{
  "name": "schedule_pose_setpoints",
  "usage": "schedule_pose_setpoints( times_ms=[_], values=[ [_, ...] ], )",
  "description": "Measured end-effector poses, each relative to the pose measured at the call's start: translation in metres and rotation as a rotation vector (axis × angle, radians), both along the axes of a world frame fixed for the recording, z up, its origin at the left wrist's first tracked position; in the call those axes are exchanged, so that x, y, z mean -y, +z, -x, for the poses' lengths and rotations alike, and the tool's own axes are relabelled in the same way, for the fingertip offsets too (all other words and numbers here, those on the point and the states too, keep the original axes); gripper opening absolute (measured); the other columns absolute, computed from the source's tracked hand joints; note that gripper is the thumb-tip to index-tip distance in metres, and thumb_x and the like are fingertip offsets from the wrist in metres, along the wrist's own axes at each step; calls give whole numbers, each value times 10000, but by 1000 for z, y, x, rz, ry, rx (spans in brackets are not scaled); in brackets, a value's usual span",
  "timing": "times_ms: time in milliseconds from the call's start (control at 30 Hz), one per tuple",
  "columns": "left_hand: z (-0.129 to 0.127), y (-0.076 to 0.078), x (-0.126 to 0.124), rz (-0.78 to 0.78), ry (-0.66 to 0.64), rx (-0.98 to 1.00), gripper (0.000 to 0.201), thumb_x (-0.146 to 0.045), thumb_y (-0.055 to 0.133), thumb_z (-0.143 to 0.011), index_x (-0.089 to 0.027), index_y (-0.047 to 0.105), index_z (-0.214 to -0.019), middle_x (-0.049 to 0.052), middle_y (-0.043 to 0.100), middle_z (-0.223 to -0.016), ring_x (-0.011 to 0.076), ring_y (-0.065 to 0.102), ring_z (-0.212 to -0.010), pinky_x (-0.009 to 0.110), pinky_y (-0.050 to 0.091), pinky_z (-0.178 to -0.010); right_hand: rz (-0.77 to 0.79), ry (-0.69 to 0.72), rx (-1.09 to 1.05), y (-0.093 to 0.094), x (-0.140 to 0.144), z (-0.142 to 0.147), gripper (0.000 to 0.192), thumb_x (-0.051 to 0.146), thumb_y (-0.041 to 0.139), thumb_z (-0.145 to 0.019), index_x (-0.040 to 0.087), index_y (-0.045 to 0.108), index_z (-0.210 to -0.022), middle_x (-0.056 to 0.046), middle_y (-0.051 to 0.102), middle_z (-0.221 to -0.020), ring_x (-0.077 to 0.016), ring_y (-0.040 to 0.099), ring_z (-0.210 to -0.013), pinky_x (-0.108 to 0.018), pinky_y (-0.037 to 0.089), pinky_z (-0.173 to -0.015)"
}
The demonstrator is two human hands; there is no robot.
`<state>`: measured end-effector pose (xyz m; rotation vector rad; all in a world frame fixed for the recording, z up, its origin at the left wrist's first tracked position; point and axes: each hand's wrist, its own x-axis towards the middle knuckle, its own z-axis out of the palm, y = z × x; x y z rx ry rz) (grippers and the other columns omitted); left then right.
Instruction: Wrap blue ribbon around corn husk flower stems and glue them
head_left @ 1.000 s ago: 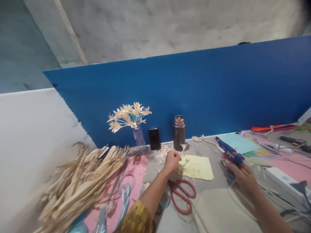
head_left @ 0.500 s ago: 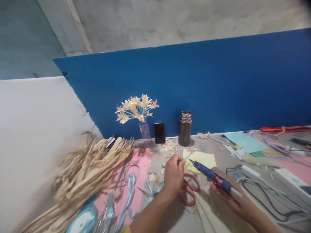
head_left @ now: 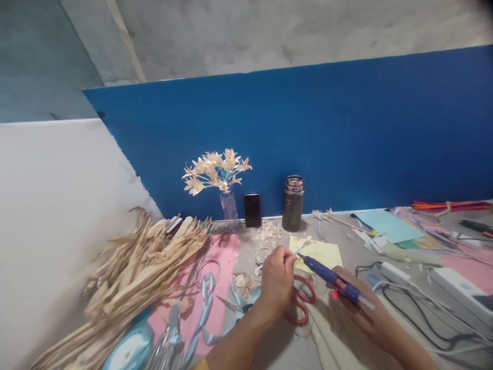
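My left hand (head_left: 276, 275) is closed in a pinch on the thin blue-wrapped stem (head_left: 300, 250) of a small pale flower (head_left: 307, 241), above a yellow sheet of paper (head_left: 325, 253). In my right hand (head_left: 358, 308) is a blue glue gun (head_left: 332, 279), with a red light glowing and a clear glue stick out of its back. Its nozzle points left and is close to the stem; whether they touch I cannot tell. Under my left wrist lie scissors with red handles (head_left: 313, 293), partly hidden by the forearm.
Dried husks (head_left: 154, 277) pile up on the left, beside a blue ribbon roll (head_left: 131, 349) and pink paper (head_left: 227, 257). Behind stand a vase of flowers (head_left: 229, 208), a phone (head_left: 252, 210) and a dark open bottle (head_left: 293, 205). Cords and a power strip (head_left: 458, 288) lie right.
The glue gun has shifted slightly left, its nozzle nearer my left hand. More of the flower and its blue stem shows beyond my left fingers.
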<state>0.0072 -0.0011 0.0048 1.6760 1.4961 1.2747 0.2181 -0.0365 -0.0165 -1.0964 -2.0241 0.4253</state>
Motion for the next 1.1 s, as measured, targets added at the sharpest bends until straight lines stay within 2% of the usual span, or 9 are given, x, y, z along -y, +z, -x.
schedule_pose_setpoints(
  times_ms=[333,600,900,1100],
  values=[
    [0,-3,-3,60,-22,81,148,-223,547,-839,-203,562,-693,-19,584,-672,161,535,-687,275,362,-680,-39,8,10,-2,-1,-1,188,358,483,-966,251,619,-893,-40,672,-782,-206,623,-670,-267,486,-582],
    [1,-2,-3,65,-23,103,141,-227,538,-838,-202,569,-703,-14,591,-680,164,537,-686,276,366,-678,-6,12,30,-5,1,-3,162,350,490,-961,255,618,-932,-38,645,-752,-225,631,-718,-279,501,-624],
    [3,0,-4,79,-31,162,134,-203,528,-800,-194,551,-668,-26,552,-645,156,515,-660,274,376,-668,29,49,78,-4,-1,-5,124,322,462,-980,254,522,-895,-29,599,-783,-196,568,-669,-286,470,-618],
    [1,1,-4,99,-40,160,131,-222,533,-798,-193,551,-671,-25,550,-641,159,513,-656,278,377,-658,-33,60,24,-1,0,-3,142,341,457,-975,265,484,-858,-34,584,-772,-204,561,-652,-290,436,-582]
  ],
)
